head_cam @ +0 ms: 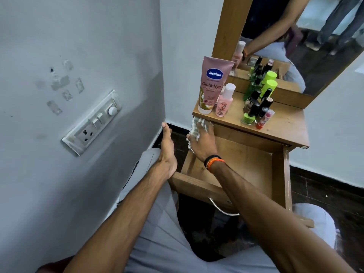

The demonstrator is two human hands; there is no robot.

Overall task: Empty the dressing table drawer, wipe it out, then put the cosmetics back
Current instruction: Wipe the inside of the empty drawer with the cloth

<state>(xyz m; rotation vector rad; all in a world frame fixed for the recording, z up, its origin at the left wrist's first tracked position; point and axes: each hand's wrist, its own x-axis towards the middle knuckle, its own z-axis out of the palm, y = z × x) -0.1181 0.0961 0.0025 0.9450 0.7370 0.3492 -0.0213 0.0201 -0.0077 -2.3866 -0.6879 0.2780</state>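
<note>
The drawer (236, 164) of the wooden desk (285, 127) stands pulled out toward the person, and its bare wooden floor shows with nothing lying on it. The right hand (202, 142) reaches in over the drawer's far left corner, fingers spread fairly flat and pressing a checked cloth (197, 127) against the left wall, just under the edge of the desk top. A black and orange band (213, 161) circles that wrist. The left hand (167, 152) lies outside the drawer along its left side, fingers straight and pointing away, heel of the palm touching the near left corner of the drawer front; it grips nothing. A curved metal handle (222, 209) hangs from the drawer front, partly hidden by the right forearm.

The cosmetics sit on the desk top. At the far left stands a tall pink lotion tube (213, 85), cap down, and just right of it a small pink bottle (224, 101) with a pale cap. Further right a cluster of nail polish bottles (256, 107) stands tightly together, dark caps mostly, with a bright green one (248, 118) at the near edge and a small red and pink one (265, 120) beside it. Two green bottles with lime caps (269, 83) stand behind them against the mirror (295, 46), which reflects the bottles and the person's arm.

On the left wall is a switch panel (92, 123) with a socket and a round dial.
</note>
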